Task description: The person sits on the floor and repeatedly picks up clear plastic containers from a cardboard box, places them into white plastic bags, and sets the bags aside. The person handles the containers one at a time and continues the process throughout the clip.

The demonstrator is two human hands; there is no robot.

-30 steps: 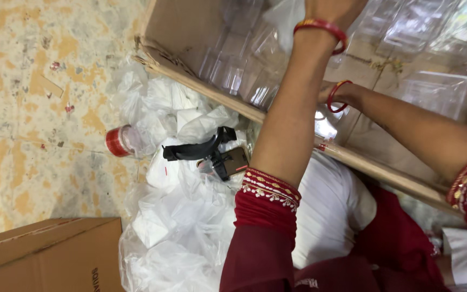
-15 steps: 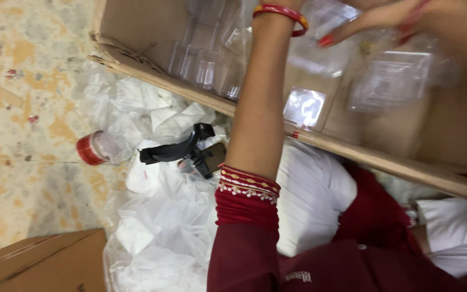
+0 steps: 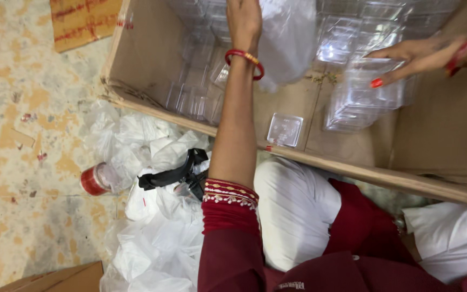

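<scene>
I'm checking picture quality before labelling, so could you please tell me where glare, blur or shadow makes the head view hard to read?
Head view: even daylight, no hard shadows; glare whitens the clear plastic containers, so their edges merge; the plastic bag by the left hand looks slightly smeared; the right hand and the cardboard box read sharply.

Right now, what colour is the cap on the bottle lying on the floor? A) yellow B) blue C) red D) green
C: the bottle lying on the floor beside the heap of white plastic bags has a red cap at its end.
</scene>
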